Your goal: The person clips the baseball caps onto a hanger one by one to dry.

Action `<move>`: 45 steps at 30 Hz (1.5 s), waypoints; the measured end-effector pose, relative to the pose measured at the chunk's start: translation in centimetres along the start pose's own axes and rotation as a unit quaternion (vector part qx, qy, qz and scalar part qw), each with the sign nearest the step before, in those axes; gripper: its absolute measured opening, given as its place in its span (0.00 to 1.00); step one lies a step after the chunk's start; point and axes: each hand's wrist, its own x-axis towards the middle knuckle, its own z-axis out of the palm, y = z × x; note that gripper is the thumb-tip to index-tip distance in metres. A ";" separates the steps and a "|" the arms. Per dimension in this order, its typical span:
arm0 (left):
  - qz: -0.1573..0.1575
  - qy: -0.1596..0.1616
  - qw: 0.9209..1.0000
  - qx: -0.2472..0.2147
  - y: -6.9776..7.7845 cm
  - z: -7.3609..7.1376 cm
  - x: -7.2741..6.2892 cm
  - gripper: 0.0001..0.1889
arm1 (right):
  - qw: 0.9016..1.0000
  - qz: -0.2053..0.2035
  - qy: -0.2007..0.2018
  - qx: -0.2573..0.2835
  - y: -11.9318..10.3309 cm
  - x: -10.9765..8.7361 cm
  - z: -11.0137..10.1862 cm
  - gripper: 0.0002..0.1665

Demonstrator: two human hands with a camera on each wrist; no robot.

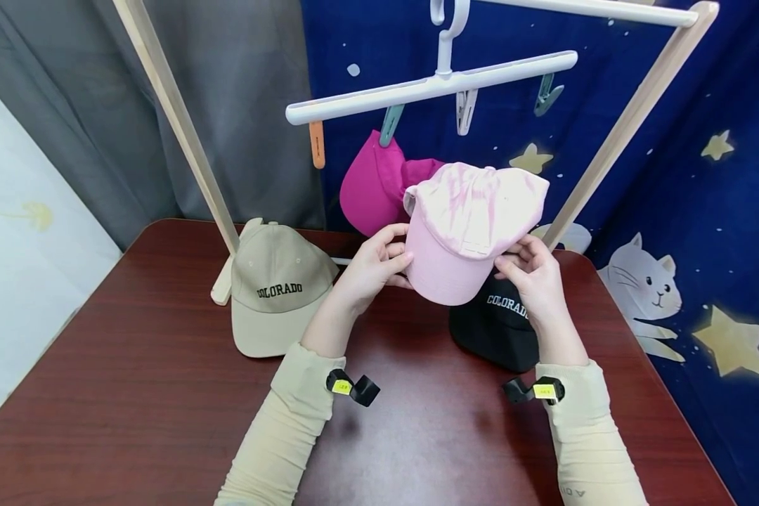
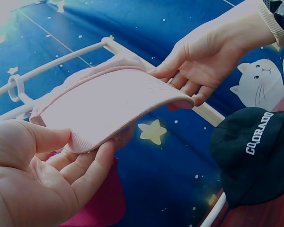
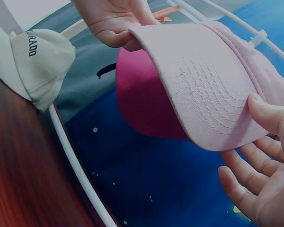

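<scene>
Both hands hold a light pink cap (image 1: 474,218) up in front of the hanger, brim tilted down toward me. My left hand (image 1: 379,263) pinches the brim's left edge between thumb and fingers. At the brim's right edge, my right hand (image 1: 531,270) pinches with its thumb on the underside, as the right wrist view shows. Behind the pink cap, a magenta cap (image 1: 372,184) hangs from a teal clip (image 1: 390,125) on the white hanger (image 1: 367,100). The pink cap covers part of the magenta one.
A beige COLORADO cap (image 1: 278,281) sits on the table (image 1: 133,365) at left; a black COLORADO cap (image 1: 493,330) lies behind my right hand. An orange clip (image 1: 317,144), a white clip (image 1: 465,112) and another teal clip (image 1: 547,95) hang empty. Wooden rack posts (image 1: 632,119) flank the hanger.
</scene>
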 end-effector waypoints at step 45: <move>0.026 -0.007 0.999 -0.035 0.1 -1.4 0.2 0.19 | 0.998 -0.006 0.039 -0.039 -4.2 3.2 -2.0 0.09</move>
